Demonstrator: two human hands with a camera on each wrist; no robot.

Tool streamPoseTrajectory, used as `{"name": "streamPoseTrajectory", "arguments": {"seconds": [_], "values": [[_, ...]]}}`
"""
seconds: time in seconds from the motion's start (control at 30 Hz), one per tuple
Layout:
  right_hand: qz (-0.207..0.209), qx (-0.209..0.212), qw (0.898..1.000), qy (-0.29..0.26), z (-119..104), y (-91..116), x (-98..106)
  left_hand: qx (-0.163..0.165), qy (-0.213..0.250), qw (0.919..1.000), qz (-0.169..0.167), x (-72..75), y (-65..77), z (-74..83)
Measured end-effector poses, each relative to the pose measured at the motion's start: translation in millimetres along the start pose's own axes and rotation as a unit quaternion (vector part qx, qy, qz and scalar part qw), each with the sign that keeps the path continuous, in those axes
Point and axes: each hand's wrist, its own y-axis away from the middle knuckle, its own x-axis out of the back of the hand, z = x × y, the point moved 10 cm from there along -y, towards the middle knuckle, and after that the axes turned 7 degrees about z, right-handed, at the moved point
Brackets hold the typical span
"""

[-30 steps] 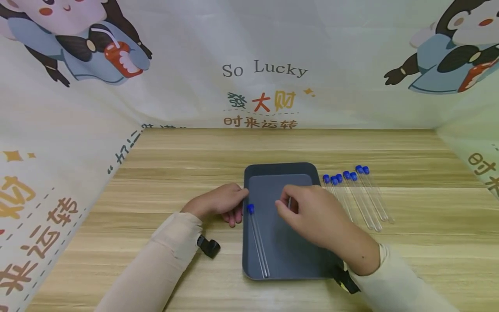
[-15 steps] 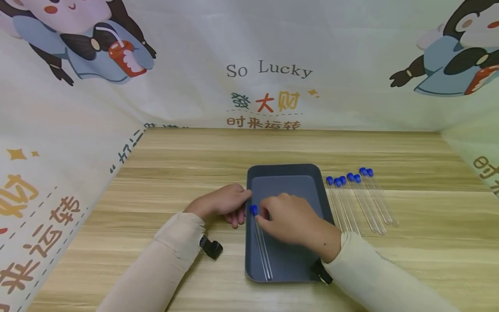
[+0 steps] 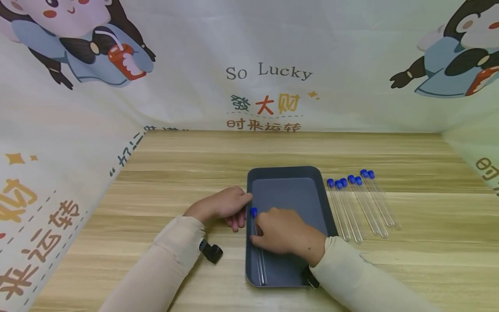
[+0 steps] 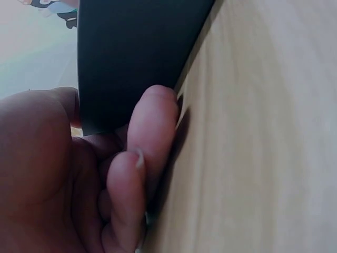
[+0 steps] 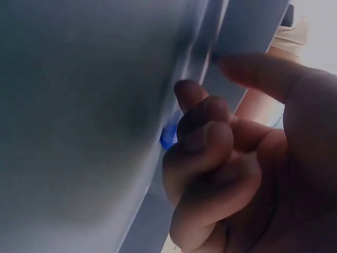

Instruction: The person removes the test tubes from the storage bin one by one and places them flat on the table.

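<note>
A clear test tube [image 3: 260,269] with a blue cap [image 3: 254,212] lies along the left side of a dark grey tray [image 3: 288,190]. My right hand [image 3: 282,232] is over this tube. In the right wrist view, the thumb [image 5: 253,74] and index fingertip stand apart near the tube, and the other fingers are bent; whether they touch it is unclear. My left hand [image 3: 224,203] grips the tray's left edge, thumb at the rim and fingers outside. The left wrist view shows the tray wall [image 4: 126,58] between the thumb and fingers [image 4: 152,124].
Several blue-capped test tubes [image 3: 362,208] lie side by side on the wooden table [image 3: 187,160], right of the tray. A printed cloth [image 3: 187,65] stands behind and at both sides. Each wrist wears a small black camera [image 3: 211,251].
My right hand has moved left across the tray, then down along the tube. The tube's lower end has shifted slightly left. My left hand stays at the tray edge.
</note>
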Motion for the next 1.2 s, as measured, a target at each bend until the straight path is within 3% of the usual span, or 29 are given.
{"name": "streamPoseTrajectory", "arguments": {"seconds": [0.57, 0.93, 1.2], "values": [[-0.031, -0.03, 0.999, 0.012, 8, 2, -7, -0.003, -0.003, 1.0, -0.003, 1.1, -0.8, 2.9], [-0.043, -0.037, 0.998, -0.023, 11, 2, -9, -0.006, -0.004, 1.0, 0.001, 1.6, -0.5, -0.3], [-0.038, -0.036, 0.997, -0.061, 17, 2, 2, -0.001, 0.007, 1.0, -0.005, 0.7, 0.5, -2.3]]}}
